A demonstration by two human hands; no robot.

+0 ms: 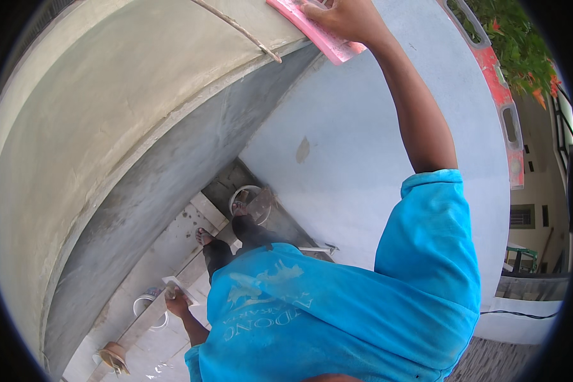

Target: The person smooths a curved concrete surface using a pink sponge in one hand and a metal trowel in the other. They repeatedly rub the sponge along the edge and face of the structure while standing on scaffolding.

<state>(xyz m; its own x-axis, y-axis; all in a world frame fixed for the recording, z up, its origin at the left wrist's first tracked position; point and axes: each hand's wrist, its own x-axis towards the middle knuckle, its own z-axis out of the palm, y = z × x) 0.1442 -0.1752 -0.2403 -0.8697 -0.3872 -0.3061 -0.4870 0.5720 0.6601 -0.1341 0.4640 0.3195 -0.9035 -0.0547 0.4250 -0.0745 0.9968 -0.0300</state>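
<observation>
My right hand (349,20) is raised at the top, its fingers closed on a pink plastic float (328,41) where the beige wall surface meets the pale blue-grey wall (325,134). The float looks smeared with pale material, and its upper part runs out of view. Low on the left, my left hand (177,304) is closed round a flat, pale tool that looks like a plastering trowel (188,290). My fingers hide its handle. The trowel is beside a white bucket (138,307).
A thin wooden stick (242,28) juts over the beige ledge (121,76). Near my feet stands another white bucket (234,198) with a flat board across it. A brown container (113,354) sits lower left. A red bar with oval openings (500,89) edges the right wall.
</observation>
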